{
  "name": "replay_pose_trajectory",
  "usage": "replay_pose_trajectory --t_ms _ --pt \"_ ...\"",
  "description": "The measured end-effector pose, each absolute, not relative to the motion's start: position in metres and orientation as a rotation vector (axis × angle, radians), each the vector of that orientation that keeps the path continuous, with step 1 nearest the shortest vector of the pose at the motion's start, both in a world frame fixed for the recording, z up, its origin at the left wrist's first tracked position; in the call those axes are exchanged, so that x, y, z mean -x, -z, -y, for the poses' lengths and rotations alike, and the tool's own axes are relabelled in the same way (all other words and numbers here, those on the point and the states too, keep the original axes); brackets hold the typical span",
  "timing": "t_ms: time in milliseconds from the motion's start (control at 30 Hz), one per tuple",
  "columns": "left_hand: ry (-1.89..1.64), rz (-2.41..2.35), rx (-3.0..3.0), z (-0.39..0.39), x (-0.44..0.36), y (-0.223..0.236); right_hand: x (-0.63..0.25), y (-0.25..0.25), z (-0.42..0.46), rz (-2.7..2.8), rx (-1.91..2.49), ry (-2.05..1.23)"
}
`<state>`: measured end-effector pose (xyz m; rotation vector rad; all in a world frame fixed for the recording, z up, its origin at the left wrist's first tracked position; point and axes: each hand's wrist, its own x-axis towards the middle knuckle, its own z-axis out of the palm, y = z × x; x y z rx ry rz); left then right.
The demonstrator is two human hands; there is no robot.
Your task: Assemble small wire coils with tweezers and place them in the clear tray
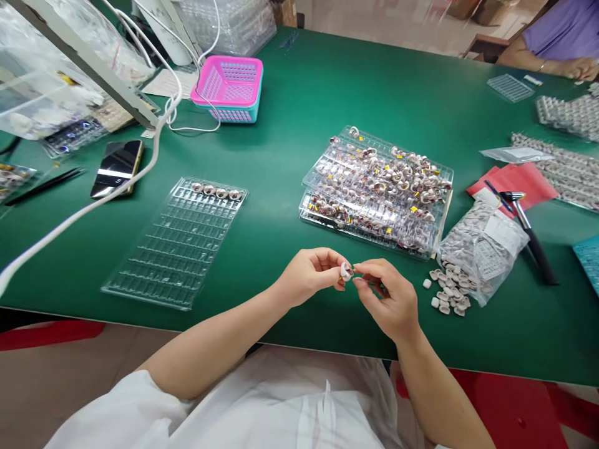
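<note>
Above the table's front edge, my left hand (314,274) pinches a small white earbud-like shell (345,272) between thumb and fingers. Dark and reddish bits show inside its hollow. From the other side my right hand (387,293) comes up to it, thumb and forefinger drawn together at the shell's opening. Whatever sits between those fingertips is too small to make out. Just beyond the hands lie stacked clear trays (374,187) heaped with similar shells and bits of yellow. Off to the left, a clear compartment tray (175,243) carries several shells in its far row.
White caps (452,290) spill from a plastic bag (486,243) on the right, beside a hammer (531,240) and a red sheet (519,184). A pink and teal basket (229,93), phone (116,168), tweezers (47,186) and white cable (154,156) are leftward. Another person's hands (578,68) rest far right.
</note>
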<state>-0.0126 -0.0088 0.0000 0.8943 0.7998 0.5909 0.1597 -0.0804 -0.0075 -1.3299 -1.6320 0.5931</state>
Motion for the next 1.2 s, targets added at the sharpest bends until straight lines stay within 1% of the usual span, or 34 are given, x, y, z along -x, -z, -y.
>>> replay_pose_trajectory --t_ms 133,300,600,1200 --pt "-0.66 -0.826 -0.983 0.017 0.011 0.0 -0.154 0.005 0.081 1.525 1.402 -0.753" --pt "-0.712 -0.895 -1.143 0.025 0.009 0.006 -0.147 0.006 0.083 1.374 1.465 -0.834" --pt "-0.765 -0.99 -1.313 0.034 0.003 0.009 -0.143 0.013 0.082 1.283 1.473 -0.792" --pt "-0.715 -0.933 -1.185 0.033 0.002 0.012 -0.147 0.014 0.083 1.222 1.515 -0.864"
